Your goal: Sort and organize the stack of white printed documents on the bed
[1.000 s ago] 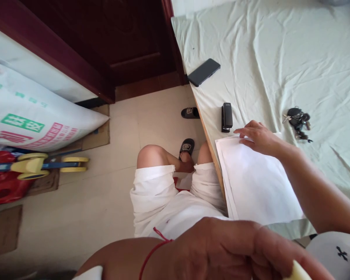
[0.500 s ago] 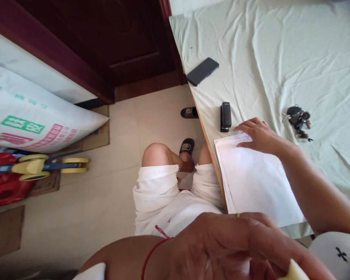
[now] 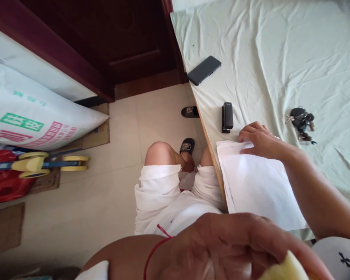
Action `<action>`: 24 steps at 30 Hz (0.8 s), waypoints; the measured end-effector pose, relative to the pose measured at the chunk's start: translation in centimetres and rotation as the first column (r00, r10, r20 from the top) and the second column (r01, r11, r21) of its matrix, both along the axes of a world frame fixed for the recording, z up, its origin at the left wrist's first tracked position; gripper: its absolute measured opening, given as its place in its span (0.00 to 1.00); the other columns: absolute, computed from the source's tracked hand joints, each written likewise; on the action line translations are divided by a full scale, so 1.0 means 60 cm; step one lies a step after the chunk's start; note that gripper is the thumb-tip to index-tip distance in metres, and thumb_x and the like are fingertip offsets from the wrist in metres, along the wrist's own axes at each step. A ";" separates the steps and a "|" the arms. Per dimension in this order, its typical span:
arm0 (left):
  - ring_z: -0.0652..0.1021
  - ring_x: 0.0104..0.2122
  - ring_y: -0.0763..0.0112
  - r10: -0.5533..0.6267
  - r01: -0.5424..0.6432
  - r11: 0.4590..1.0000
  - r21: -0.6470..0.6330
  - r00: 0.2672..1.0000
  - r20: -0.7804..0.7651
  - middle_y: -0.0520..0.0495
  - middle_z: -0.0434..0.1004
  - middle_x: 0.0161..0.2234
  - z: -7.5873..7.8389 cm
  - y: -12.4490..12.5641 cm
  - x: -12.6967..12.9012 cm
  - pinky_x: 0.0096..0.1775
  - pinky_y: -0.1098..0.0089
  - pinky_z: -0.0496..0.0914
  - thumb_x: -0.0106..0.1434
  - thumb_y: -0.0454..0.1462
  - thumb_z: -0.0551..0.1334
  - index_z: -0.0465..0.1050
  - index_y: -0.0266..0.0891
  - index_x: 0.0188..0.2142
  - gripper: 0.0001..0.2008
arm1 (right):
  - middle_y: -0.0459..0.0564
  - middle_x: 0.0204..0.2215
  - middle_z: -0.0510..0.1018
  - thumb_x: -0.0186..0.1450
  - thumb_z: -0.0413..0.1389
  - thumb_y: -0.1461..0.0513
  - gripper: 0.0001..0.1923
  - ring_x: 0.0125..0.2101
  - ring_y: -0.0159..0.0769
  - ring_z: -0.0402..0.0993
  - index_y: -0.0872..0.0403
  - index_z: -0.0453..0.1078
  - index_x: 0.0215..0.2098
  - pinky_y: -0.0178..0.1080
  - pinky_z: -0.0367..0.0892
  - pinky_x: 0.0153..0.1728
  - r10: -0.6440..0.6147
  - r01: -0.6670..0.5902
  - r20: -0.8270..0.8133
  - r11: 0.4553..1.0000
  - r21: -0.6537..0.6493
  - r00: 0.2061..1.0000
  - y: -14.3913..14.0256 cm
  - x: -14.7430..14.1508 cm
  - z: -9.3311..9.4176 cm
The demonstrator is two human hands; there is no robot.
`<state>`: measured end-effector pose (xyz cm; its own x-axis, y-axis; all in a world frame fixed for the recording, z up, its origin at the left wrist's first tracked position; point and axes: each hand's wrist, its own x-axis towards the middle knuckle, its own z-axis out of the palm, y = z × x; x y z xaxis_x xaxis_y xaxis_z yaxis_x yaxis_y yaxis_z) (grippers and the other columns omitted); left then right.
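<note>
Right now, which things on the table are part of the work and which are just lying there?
In hand:
- right hand pressing on the stack of white paper
- left hand close to the camera, a pale yellowish object at its fingers
- black stapler just beyond the paper

Lying about:
- phone
- keys
- slippers on the floor

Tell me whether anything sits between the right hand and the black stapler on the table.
Nothing visible does. The right hand rests on the far corner of the stack of white paper sheets; the black stapler lies just beyond that corner, with only bare pale green tablecloth between them.
</note>
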<state>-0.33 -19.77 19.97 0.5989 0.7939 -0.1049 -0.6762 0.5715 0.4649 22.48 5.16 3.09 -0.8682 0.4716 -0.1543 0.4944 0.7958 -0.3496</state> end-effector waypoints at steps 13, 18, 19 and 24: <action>0.77 0.60 0.45 -0.011 0.003 0.997 -0.075 0.994 -0.109 0.45 0.83 0.50 0.017 -0.006 -0.004 0.60 0.46 0.68 0.70 0.54 0.57 0.80 0.40 0.56 0.27 | 0.57 0.44 0.82 0.65 0.59 0.56 0.17 0.53 0.56 0.71 0.49 0.78 0.51 0.55 0.62 0.53 -0.019 0.020 0.049 1.000 -0.017 0.999 -0.001 0.000 0.012; 0.80 0.56 0.48 -0.024 0.028 0.999 0.032 0.992 -0.126 0.46 0.83 0.45 0.008 0.004 -0.015 0.56 0.50 0.71 0.69 0.51 0.56 0.82 0.39 0.53 0.25 | 0.56 0.44 0.82 0.65 0.58 0.56 0.16 0.53 0.56 0.71 0.47 0.78 0.50 0.55 0.63 0.51 -0.018 0.017 0.030 1.000 0.018 0.999 -0.004 0.006 0.013; 0.81 0.56 0.49 -0.018 0.024 0.998 0.051 0.993 -0.120 0.47 0.83 0.44 0.008 0.007 -0.014 0.56 0.52 0.71 0.69 0.51 0.55 0.82 0.39 0.53 0.26 | 0.56 0.44 0.82 0.66 0.58 0.56 0.16 0.53 0.56 0.71 0.47 0.78 0.50 0.55 0.63 0.51 -0.018 0.018 0.031 1.000 0.021 0.999 -0.005 0.006 0.014; 0.80 0.57 0.54 0.076 -0.080 0.996 -0.027 0.992 -0.103 0.46 0.82 0.49 0.007 -0.005 0.001 0.57 0.62 0.72 0.68 0.53 0.60 0.82 0.43 0.52 0.23 | 0.56 0.43 0.83 0.65 0.57 0.56 0.15 0.52 0.56 0.72 0.48 0.78 0.49 0.55 0.63 0.50 -0.010 0.009 0.046 1.000 0.009 0.999 -0.005 0.003 0.015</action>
